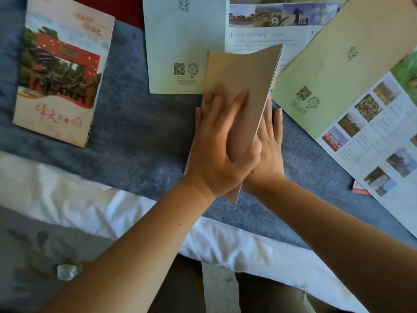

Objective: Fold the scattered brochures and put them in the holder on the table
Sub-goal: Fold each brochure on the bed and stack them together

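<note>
Head view, bedding: a grey-blue blanket over a white bed sheet carries the scattered papers; no desk shows.
Sheet at right: a large green-and-white unfolded brochure with a QR code and small photos lies flat and slanted, not yet folded.
Sheet at top: a pale blue-white unfolded brochure with a QR code and a photo strip also lies open; its lower edge is partly hidden behind the tan one.
Booklet at left: a closed cream brochure with a red gate on its cover lies well apart from the hands and looks already folded.
Brochure in hand: a plain tan paper brochure is lifted off the blanket and sandwiched between the palms, its top edge slightly bowed.
Left hand: the left hand lies flat on the upper face, fingers straight, a pressing grip rather than a curled one.
Right hand: the right hand backs the sheet from below, fingers straight, only their tips showing past the edge.
Red corner: a small red paper corner peeks from under the right sheet; what it is cannot be told.
Holder: out of view.
Progress: early, by my judgement. One fold is being pressed, at least two sheets remain open, and nothing can be seen filed.
</note>
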A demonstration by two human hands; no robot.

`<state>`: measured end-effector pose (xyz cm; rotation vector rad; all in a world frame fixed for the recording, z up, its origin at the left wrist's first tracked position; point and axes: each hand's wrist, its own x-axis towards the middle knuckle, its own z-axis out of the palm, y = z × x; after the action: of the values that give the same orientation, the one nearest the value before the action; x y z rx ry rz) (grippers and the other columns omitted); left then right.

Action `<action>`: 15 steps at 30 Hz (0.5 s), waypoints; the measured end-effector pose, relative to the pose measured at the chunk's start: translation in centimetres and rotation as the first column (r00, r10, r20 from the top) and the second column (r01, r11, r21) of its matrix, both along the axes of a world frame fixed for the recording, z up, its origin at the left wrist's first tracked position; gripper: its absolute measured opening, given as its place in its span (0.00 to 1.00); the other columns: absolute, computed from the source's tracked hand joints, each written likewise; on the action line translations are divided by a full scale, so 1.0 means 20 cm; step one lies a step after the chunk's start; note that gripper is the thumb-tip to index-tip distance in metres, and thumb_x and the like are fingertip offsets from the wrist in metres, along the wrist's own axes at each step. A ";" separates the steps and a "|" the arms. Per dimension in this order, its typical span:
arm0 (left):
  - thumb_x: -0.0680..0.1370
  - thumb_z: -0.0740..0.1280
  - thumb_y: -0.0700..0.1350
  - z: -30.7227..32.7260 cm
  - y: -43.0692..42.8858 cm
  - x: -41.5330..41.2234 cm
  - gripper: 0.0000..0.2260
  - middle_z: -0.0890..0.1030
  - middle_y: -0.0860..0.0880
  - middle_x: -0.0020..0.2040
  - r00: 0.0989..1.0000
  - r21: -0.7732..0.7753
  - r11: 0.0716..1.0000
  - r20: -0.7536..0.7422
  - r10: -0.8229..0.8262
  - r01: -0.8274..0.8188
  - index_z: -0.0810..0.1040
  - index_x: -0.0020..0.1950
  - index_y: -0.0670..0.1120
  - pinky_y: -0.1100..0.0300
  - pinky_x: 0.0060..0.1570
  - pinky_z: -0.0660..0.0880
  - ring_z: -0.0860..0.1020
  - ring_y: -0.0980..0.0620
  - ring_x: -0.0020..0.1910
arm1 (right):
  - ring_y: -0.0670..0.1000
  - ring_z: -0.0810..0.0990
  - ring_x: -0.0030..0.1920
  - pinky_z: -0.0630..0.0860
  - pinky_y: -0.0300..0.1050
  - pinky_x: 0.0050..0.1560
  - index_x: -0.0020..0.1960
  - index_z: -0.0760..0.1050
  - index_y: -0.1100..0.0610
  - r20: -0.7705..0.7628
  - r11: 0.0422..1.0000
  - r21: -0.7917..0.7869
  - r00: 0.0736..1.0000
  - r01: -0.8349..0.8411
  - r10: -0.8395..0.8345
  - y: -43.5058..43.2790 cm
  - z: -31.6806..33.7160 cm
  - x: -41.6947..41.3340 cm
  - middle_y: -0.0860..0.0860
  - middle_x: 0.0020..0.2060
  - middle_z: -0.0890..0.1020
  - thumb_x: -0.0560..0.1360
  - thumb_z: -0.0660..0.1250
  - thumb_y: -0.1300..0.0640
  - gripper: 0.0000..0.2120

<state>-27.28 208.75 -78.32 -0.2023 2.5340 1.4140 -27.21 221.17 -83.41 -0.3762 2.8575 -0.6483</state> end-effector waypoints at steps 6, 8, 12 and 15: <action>0.79 0.61 0.31 0.15 -0.19 -0.05 0.26 0.72 0.46 0.75 1.000 0.288 0.958 0.006 -0.005 0.003 0.67 0.77 0.40 0.62 0.73 0.67 0.70 0.57 0.75 | 0.58 0.44 0.84 0.45 0.63 0.82 0.84 0.46 0.56 0.013 0.991 -0.129 1.000 -0.021 0.023 -0.03 0.06 -0.02 0.59 0.84 0.51 0.86 0.41 0.40 0.32; 0.81 0.59 0.33 0.22 -0.26 -0.04 0.28 0.66 0.46 0.79 1.000 0.124 0.992 -0.016 0.009 -0.007 0.60 0.81 0.42 0.70 0.73 0.61 0.65 0.56 0.78 | 0.59 0.45 0.84 0.46 0.63 0.81 0.85 0.48 0.52 -0.009 0.989 -0.128 0.998 -0.068 0.067 -0.05 0.07 -0.03 0.58 0.84 0.51 0.86 0.45 0.40 0.31; 0.79 0.52 0.41 0.29 -0.32 0.01 0.31 0.58 0.40 0.82 0.994 -0.425 0.905 -0.101 -0.041 -0.005 0.52 0.83 0.40 0.64 0.67 0.66 0.60 0.44 0.80 | 0.62 0.47 0.84 0.48 0.66 0.80 0.83 0.56 0.44 -0.025 0.987 -0.036 0.988 -0.154 0.153 -0.16 0.06 -0.01 0.57 0.84 0.54 0.86 0.49 0.39 0.27; 0.81 0.59 0.37 0.21 -0.42 0.05 0.28 0.52 0.38 0.83 0.989 -0.718 0.696 -0.105 -0.107 -0.001 0.61 0.82 0.45 0.53 0.72 0.66 0.56 0.40 0.81 | 0.63 0.48 0.83 0.47 0.67 0.80 0.83 0.59 0.42 -0.035 0.986 0.054 0.987 -0.157 0.159 -0.24 0.04 0.02 0.56 0.84 0.54 0.86 0.50 0.38 0.26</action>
<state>-26.35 200.36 -74.21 -0.1537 3.0525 0.3336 -26.90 216.36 -82.59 -0.6061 2.8372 -0.5433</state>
